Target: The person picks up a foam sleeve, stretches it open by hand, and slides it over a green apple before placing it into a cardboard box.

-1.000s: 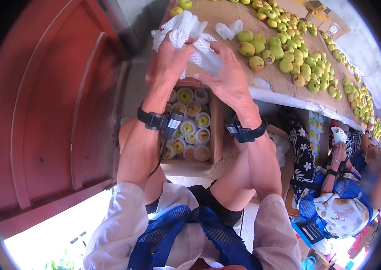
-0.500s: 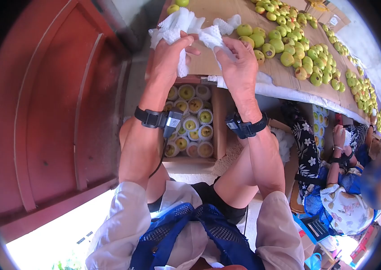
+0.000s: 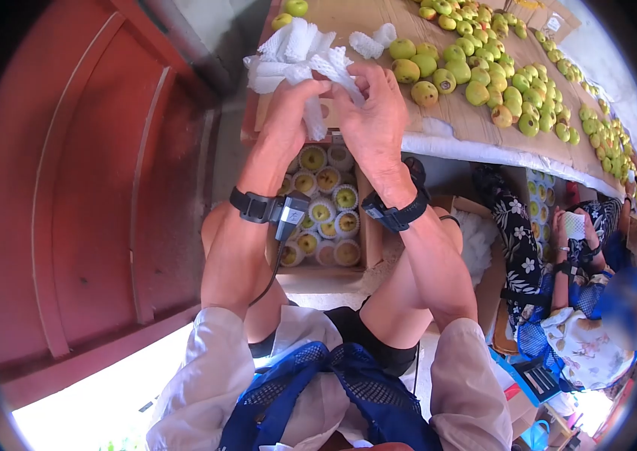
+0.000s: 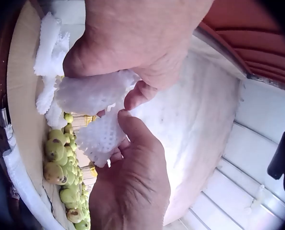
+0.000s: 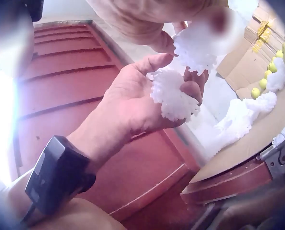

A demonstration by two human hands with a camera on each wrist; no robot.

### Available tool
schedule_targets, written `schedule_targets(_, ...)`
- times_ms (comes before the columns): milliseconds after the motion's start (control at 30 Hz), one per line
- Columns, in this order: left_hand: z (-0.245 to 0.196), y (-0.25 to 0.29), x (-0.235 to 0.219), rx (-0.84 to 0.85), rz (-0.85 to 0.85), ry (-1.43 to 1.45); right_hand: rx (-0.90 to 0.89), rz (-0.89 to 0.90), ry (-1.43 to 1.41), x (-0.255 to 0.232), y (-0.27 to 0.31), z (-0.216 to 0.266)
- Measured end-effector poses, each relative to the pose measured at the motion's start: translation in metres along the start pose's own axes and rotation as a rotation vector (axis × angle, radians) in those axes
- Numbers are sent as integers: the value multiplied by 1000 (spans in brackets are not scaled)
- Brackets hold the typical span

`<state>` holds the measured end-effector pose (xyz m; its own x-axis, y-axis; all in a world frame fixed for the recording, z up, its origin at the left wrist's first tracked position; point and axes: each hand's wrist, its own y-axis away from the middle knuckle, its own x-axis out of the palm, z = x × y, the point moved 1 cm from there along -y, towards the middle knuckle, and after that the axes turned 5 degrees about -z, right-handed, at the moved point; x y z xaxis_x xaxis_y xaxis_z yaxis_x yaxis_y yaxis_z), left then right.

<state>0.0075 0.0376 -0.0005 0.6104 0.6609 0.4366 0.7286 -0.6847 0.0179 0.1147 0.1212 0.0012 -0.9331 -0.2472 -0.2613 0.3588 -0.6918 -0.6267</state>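
White foam fruit nets fill both hands, which meet over the table's near edge. My left hand (image 3: 286,116) holds one net (image 4: 94,91) that hangs from its fingers. Beside it, my right hand (image 3: 375,113) pinches a second net (image 4: 102,136) between thumb and fingers. The thumbs come close together in the left wrist view. Both nets look flat, with frayed edges, in the right wrist view. Just beyond the hands lies a heap of loose foam nets (image 3: 292,41). Another small net (image 3: 371,41) lies to its right, next to the green apples (image 3: 446,71).
Below the hands stands a cardboard box (image 3: 318,279) of apples in foam nets (image 3: 322,210). Cardboard covers the table (image 3: 348,19). A red door (image 3: 100,188) is at the left. On the right, another person (image 3: 570,323) sits holding a netted fruit (image 3: 574,225).
My right hand first drew away with a net in its fingers, then came back leftward to my left hand. The left hand stays near the heap. At right, the other person's hands shifted.
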Motion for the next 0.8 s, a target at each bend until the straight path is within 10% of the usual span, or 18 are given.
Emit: schedule_targets(800,6,-9,-3,-44,73,114,-165,78,172,7,12,0)
